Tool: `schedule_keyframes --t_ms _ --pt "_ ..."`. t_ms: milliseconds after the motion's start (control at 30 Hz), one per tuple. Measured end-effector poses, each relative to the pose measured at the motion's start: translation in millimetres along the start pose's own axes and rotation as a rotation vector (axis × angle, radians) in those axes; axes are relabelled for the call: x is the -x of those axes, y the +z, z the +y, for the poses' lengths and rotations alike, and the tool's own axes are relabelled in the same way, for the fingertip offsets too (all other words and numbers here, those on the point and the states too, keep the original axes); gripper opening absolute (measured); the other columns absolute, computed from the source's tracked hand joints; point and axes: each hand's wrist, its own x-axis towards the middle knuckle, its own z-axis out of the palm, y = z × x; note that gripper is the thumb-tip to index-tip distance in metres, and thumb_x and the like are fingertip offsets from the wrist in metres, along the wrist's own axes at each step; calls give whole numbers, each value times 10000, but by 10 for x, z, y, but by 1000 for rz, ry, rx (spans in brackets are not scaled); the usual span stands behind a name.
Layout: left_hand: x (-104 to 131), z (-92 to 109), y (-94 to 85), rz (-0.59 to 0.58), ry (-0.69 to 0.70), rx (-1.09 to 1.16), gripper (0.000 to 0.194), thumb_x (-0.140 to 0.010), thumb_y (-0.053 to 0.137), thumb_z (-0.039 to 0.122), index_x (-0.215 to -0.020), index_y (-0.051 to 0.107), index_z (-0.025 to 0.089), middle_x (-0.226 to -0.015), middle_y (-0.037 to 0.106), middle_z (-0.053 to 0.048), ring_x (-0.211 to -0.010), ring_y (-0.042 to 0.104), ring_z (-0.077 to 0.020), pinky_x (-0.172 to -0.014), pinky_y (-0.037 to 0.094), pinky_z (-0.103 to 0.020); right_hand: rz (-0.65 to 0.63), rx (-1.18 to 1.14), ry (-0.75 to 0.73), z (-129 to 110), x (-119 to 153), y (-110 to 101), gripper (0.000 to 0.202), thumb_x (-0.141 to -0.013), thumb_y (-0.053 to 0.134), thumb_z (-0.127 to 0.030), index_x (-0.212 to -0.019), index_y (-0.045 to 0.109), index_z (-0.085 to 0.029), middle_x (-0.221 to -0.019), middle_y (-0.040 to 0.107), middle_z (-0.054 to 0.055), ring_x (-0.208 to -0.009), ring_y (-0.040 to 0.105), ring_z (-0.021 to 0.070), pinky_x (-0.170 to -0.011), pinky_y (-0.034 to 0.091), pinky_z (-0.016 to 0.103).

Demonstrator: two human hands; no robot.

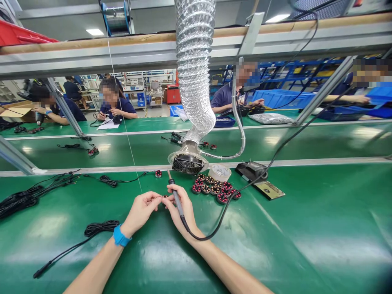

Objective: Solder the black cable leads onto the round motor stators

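Note:
My right hand [183, 210] holds a soldering iron [177, 199], its tip pointing up and away, while thumb and finger also close in beside a small round motor stator [165, 196]. My left hand [142, 211], with a blue wristband [121, 236], pinches at the stator's near side; what lies in its fingertips is too small to make out. The stator is mostly hidden by the fingers. A thin solder wire [131, 149] hangs from the spool [115, 18] down to my left hand.
Several stators [214, 188] cluster right of my hands, by a tape roll [219, 172] and an iron stand [252, 170]. A fume-extraction hose [196, 77] hangs ahead. Black cables [101, 227] lie left. The iron's cord [225, 212] loops rightward. People work across the bench.

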Motion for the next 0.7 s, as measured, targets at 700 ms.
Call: schedule_keyframes --t_ms 700 --pt "45 -12 6 -150 -21 -150 332 -873 527 442 -805 645 140 -695 553 -2 -666 455 -147 -625 343 -257 -131 109 -268 -85 0 -31 325 -875 561 -75 -1136 622 -258 -1029 558 37 -794 656 126 -777 564 264"
